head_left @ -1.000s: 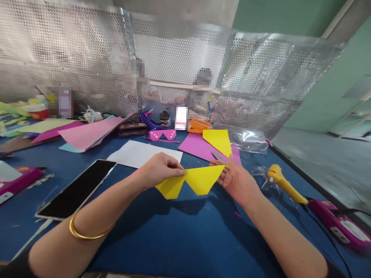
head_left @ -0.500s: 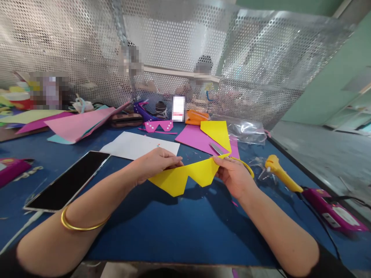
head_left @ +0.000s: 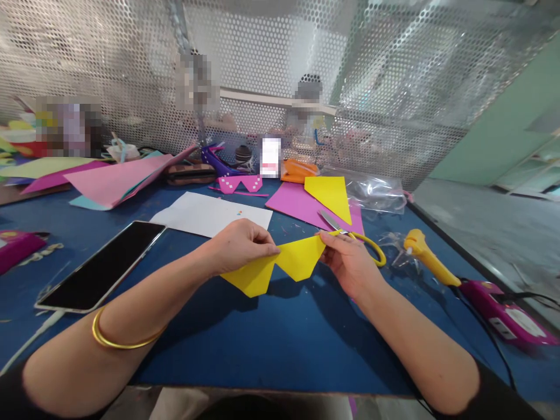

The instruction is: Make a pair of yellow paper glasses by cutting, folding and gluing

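Note:
A yellow glasses-shaped cutout (head_left: 294, 259) is stretched between my two hands above the blue table. My left hand (head_left: 240, 248) pinches its top edge near the middle and hides part of the left side. With thumb and fingers closed, my right hand (head_left: 347, 256) grips its right end. Just beyond that hand lie scissors (head_left: 376, 251) with yellow handles, blades pointing away to the left. Further back rests a pink pair of paper glasses (head_left: 240, 184) with white squares. Behind the scissors, a yellow sheet (head_left: 328, 192) lies over a purple sheet (head_left: 291, 204).
A white sheet (head_left: 210, 213) lies beyond my left hand, with a phone (head_left: 105, 265) nearer on the left. A yellow glue gun (head_left: 431, 259) and a magenta power strip (head_left: 503, 312) are at the right. Coloured sheets (head_left: 118, 178) and a perforated screen (head_left: 262, 64) stand behind.
The yellow cutout has shifted slightly left, and my left hand now pinches nearer its middle. My right hand has drawn a little left, showing more of the scissors. The view has tilted slightly.

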Demonstrator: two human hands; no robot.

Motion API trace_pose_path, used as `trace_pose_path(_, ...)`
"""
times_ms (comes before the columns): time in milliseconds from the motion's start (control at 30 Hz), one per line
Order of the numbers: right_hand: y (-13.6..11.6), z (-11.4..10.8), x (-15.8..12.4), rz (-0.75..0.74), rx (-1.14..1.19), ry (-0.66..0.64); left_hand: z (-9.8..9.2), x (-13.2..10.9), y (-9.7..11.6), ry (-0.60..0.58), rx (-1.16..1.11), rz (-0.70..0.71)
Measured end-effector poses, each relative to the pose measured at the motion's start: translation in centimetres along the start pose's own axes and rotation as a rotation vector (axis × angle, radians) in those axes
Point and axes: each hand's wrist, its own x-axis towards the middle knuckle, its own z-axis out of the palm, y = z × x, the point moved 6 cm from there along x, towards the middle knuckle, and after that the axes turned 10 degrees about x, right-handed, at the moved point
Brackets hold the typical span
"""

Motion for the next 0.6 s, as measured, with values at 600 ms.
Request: trace_pose_path(600,-1.1,-0.3,0.7,-0.002,0.003,-0.023,-0.2,0.4,-0.2,-0.038,0.035,-0.009)
